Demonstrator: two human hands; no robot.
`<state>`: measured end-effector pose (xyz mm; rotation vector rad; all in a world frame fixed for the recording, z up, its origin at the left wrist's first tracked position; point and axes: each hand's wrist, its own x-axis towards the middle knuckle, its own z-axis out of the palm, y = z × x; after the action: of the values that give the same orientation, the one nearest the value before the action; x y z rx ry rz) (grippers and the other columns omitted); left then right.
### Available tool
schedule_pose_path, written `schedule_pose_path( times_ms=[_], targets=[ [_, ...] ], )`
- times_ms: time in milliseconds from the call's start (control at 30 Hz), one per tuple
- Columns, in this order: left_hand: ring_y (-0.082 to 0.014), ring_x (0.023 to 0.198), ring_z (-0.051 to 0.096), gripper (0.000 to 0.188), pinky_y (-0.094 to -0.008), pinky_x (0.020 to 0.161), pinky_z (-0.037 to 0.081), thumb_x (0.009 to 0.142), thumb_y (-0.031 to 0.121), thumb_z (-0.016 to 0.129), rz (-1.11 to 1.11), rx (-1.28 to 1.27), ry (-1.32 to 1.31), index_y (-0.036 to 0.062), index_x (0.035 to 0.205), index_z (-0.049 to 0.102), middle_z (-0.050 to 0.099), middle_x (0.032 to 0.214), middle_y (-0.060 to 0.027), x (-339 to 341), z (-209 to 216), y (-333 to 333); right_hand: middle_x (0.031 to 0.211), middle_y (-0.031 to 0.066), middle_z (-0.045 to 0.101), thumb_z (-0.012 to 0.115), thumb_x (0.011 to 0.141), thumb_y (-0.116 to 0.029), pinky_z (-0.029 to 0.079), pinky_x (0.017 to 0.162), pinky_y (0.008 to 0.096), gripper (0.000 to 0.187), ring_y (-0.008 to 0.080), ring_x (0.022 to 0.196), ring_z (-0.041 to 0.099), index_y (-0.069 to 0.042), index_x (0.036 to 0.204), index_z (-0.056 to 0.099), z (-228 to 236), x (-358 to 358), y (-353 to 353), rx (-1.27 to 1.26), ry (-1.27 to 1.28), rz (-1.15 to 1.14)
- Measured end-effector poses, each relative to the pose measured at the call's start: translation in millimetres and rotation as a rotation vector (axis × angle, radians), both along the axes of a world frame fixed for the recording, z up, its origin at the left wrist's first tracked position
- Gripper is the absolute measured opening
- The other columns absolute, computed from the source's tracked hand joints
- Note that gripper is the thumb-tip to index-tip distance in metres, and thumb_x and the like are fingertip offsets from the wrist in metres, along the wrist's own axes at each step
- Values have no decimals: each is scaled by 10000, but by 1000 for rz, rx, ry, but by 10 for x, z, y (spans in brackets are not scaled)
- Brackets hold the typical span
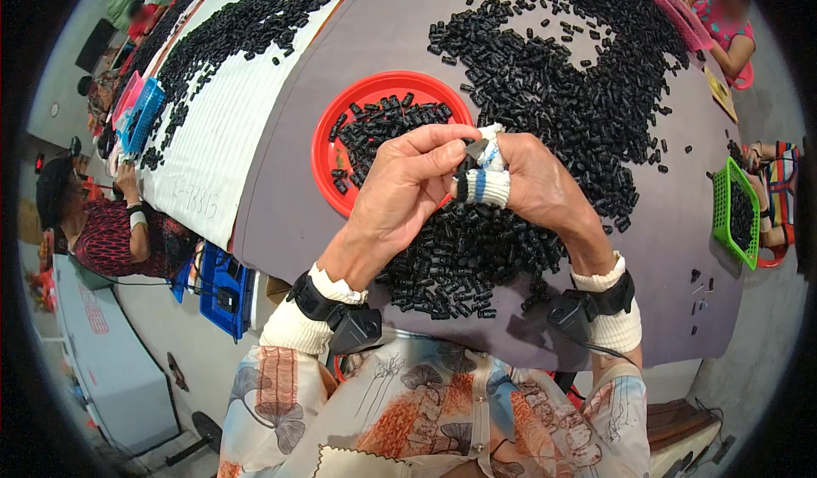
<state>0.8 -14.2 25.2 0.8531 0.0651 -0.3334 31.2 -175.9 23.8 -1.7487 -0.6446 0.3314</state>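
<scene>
Above the near rim of the red tray (322, 150), in front of the person's chest, a small black piece (466, 165) sits between the two hands. The left hand (402, 176) has thumb and forefinger closed together on it; the right hand (538, 176) curls close against it, its fingers wrapped in striped cloth sleeves (488, 187), and whether those fingertips clamp the piece too I cannot tell. Judging by the loose black parts (459, 261) heaped on the table (281, 171), the piece should be very light, stiff and hard, probably plastic, and unlikely to dent under a pinch. Its glossy, rounded sides may slip or roll against bare skin, so cloth likely helps. The best hold is probably across the middle of the barrel with thumb and forefinger, leaving both ends free.
</scene>
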Motion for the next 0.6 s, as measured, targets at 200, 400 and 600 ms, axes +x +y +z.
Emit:
schedule_pose_path(
  times_ms=[200, 400, 600],
  targets=[
    [-82, 681, 567, 186, -203, 588, 483, 868, 69, 545, 0, 5, -5, -37, 1017, 583, 613, 883, -60, 12, -46, 12, 591, 18, 531, 683, 730, -243, 403, 530, 271, 251, 90, 557, 465, -5, 722, 603, -6, -5, 0, -36, -45, -21],
    [-105, 727, 583, 190, -224, 599, 495, 873, 67, 534, -27, -67, -7, -30, 1032, 574, 609, 918, -67, -18, -14, 11, 593, 22, 515, 730, 682, -244, 390, 522, 265, 285, 92, 558, 455, 4, 704, 591, 97, 4, -15, 9, 63, -30],
    [-111, 776, 592, 190, -236, 653, 512, 874, 69, 532, -12, -68, -26, -21, 1036, 572, 607, 940, -70, -41, -17, 12, 595, 16, 515, 745, 650, -264, 389, 525, 266, 308, 100, 555, 456, -3, 699, 590, 108, 16, -20, -54, 75, -18]
  ],
)
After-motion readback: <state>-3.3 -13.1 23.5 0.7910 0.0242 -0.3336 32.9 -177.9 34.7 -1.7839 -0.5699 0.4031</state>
